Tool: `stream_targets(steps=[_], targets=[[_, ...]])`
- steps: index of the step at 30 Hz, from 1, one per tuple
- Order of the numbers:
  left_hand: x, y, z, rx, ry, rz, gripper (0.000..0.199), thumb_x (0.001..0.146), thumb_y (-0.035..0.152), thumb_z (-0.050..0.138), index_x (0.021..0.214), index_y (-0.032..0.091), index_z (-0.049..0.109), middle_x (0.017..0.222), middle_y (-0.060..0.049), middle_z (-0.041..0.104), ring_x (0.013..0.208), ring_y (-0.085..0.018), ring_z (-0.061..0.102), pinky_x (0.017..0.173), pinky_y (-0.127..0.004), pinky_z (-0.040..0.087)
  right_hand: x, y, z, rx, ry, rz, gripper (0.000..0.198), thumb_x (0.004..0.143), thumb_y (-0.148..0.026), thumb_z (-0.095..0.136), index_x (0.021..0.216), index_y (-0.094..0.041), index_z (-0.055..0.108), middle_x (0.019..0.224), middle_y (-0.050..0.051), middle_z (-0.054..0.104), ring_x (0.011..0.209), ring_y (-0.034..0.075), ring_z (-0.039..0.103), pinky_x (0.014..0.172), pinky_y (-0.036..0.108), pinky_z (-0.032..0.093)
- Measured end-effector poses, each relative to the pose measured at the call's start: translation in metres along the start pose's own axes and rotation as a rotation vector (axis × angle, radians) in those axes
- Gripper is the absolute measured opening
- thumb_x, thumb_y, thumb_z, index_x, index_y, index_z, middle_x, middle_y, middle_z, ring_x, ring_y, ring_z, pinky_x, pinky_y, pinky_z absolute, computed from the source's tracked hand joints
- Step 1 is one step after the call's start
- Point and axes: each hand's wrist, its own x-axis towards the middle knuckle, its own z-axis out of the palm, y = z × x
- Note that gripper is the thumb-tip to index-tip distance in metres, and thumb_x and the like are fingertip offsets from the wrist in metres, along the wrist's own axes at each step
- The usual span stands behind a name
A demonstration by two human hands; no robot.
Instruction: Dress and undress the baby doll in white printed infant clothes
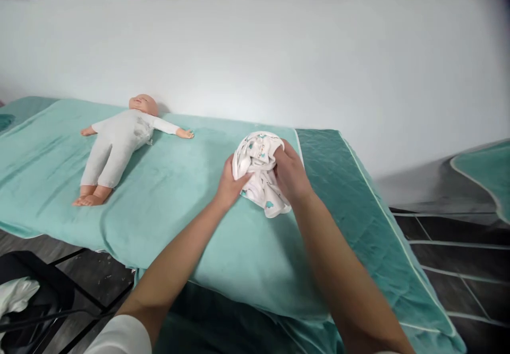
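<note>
A bunched white cloth garment [261, 154] with small teal and dark prints is held up between my two hands, over the green bed cover. My left hand [231, 184] grips its left side, thumb across the front. On the other side, my right hand [292, 170] is closed on the gathered fabric, its fingertips partly hidden in the folds. A lower flap of the cloth hangs down between the hands. To the left, a baby doll [123, 141] with a white cloth body lies on its back, arms spread, apart from both hands.
The bed [167, 226] has a light green cover over a darker quilted one [358, 226]. A white wall [279, 61] runs behind it. At lower left stands a black chair [51, 279] with white cloth on it. Another green-covered surface [486, 173] is at right.
</note>
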Motion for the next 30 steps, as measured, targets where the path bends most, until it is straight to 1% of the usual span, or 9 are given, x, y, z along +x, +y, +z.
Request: stream_targets(steps=[4, 7, 10, 13, 16, 18, 21, 26, 30], targets=[[0.004, 0.005, -0.014, -0.124, 0.171, -0.182, 0.028, 0.08, 0.029, 0.071, 0.107, 0.021, 0.066, 0.105, -0.002, 0.068, 0.1, -0.019, 0.062, 0.091, -0.029, 0.047, 0.006, 0.042, 0.01, -0.017, 0.063, 0.083, 0.038, 0.088, -0.051, 0.059, 0.107, -0.02, 0.071, 0.109, 0.006, 0.073, 0.108, 0.025, 0.063, 0.101, 0.042, 0.05], [0.004, 0.01, -0.015, -0.161, 0.199, -0.24, 0.022, 0.076, 0.027, 0.073, 0.096, 0.02, 0.067, 0.09, 0.002, 0.065, 0.082, -0.014, 0.058, 0.075, -0.024, 0.043, 0.008, 0.059, -0.006, -0.082, 0.151, 0.009, 0.029, 0.083, -0.041, 0.063, 0.1, -0.019, 0.074, 0.108, 0.006, 0.074, 0.104, 0.024, 0.064, 0.099, 0.041, 0.049], [0.004, 0.013, -0.013, -0.263, 0.213, -0.292, 0.019, 0.073, 0.027, 0.075, 0.086, 0.019, 0.066, 0.079, 0.003, 0.063, 0.071, -0.011, 0.055, 0.064, -0.022, 0.039, 0.012, 0.06, -0.025, -0.136, 0.323, -0.029, 0.024, 0.077, -0.032, 0.064, 0.095, -0.02, 0.074, 0.097, 0.003, 0.071, 0.087, 0.018, 0.062, 0.085, 0.033, 0.05], [0.006, 0.013, -0.014, -0.445, 0.246, -0.303, 0.021, 0.071, 0.027, 0.076, 0.088, 0.018, 0.068, 0.084, 0.0, 0.069, 0.075, -0.014, 0.062, 0.07, -0.024, 0.046, 0.011, 0.05, -0.032, -0.115, 0.382, 0.063, 0.023, 0.074, -0.03, 0.068, 0.094, -0.019, 0.071, 0.082, -0.002, 0.061, 0.066, 0.011, 0.051, 0.065, 0.026, 0.044], [0.009, 0.014, -0.018, -0.607, 0.256, -0.315, 0.03, 0.074, 0.034, 0.076, 0.1, 0.018, 0.071, 0.103, -0.005, 0.075, 0.098, -0.021, 0.07, 0.089, -0.031, 0.054, 0.0, 0.034, -0.023, -0.034, 0.356, -0.063, 0.026, 0.08, -0.034, 0.072, 0.101, -0.02, 0.066, 0.082, -0.003, 0.054, 0.066, 0.009, 0.049, 0.063, 0.024, 0.042], [0.011, 0.016, -0.02, -0.684, 0.244, -0.369, 0.039, 0.08, 0.045, 0.073, 0.11, 0.019, 0.071, 0.114, -0.008, 0.076, 0.112, -0.026, 0.069, 0.1, -0.037, 0.054, -0.011, 0.026, -0.012, -0.013, 0.314, -0.18, 0.024, 0.087, -0.038, 0.07, 0.103, -0.022, 0.062, 0.083, -0.003, 0.052, 0.07, 0.011, 0.051, 0.067, 0.026, 0.045], [0.01, 0.021, -0.023, -0.743, 0.184, -0.464, 0.053, 0.088, 0.059, 0.063, 0.122, 0.019, 0.068, 0.123, -0.011, 0.074, 0.124, -0.03, 0.067, 0.107, -0.044, 0.053, -0.024, 0.023, 0.006, -0.136, 0.082, -0.245, 0.021, 0.093, -0.041, 0.067, 0.104, -0.023, 0.063, 0.097, 0.002, 0.059, 0.087, 0.015, 0.059, 0.079, 0.031, 0.05], [0.007, 0.025, -0.026, -0.701, 0.037, -0.52, 0.063, 0.088, 0.066, 0.061, 0.124, 0.015, 0.068, 0.124, -0.015, 0.074, 0.129, -0.036, 0.064, 0.113, -0.05, 0.051, -0.027, 0.043, 0.024, -0.164, -0.284, 0.004, 0.042, 0.088, -0.045, 0.069, 0.122, -0.023, 0.06, 0.126, 0.009, 0.063, 0.116, 0.024, 0.061, 0.104, 0.046, 0.049], [0.004, 0.026, -0.026, -0.674, -0.05, -0.51, 0.059, 0.086, 0.062, 0.066, 0.123, 0.016, 0.07, 0.124, -0.014, 0.075, 0.133, -0.036, 0.062, 0.117, -0.05, 0.048, -0.025, 0.041, 0.021, 0.101, -0.304, 0.108, 0.05, 0.087, -0.046, 0.07, 0.13, -0.023, 0.058, 0.13, 0.008, 0.065, 0.12, 0.024, 0.063, 0.109, 0.045, 0.049]])
